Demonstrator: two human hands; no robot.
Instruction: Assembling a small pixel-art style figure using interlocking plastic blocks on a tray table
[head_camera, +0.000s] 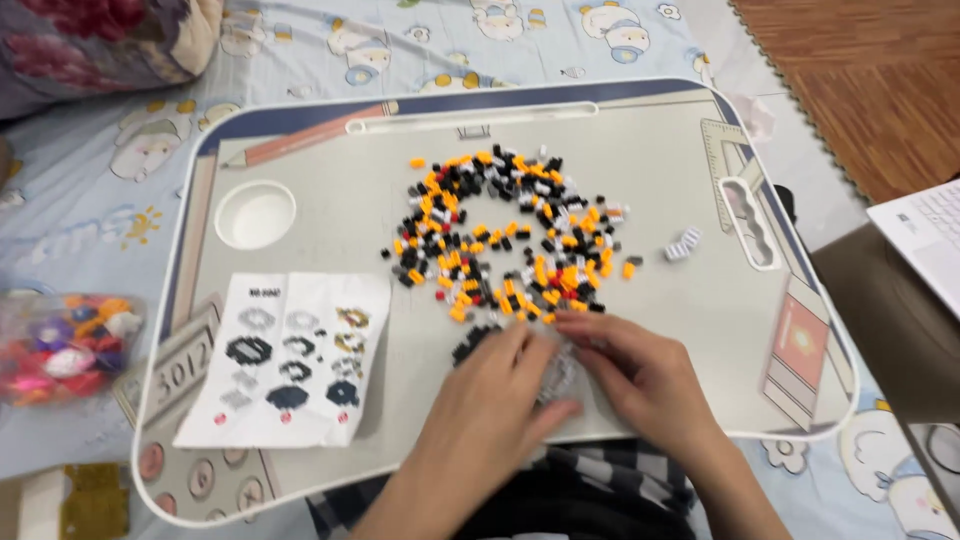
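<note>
Tiny building bricks (505, 240) in black, orange, grey, white and red are heaped in a loose ring on the upper middle of a pale lap tray (640, 160), with open tray surface left to the right of the heap and along its top. A small cluster of the bricks is seen at the near edge of the heap, just beside the fingers of both hands. The left hand (490, 405) is laid with fingers curled over a small pale piece (558, 375), and the right hand (640, 375) is brought against it from the other side, fingertips meeting; whether the piece is pinched or only covered cannot be told. An unfolded instruction sheet (290, 360) is spread at the tray's left front, close to the rim, below a round cup recess (255, 213). One grey-white brick (683, 244) is set apart near a long slot (750, 222) on the right. A clear bag of coloured items (65, 345) is lying off the tray to the left, on a printed blanket (90, 200).
</note>
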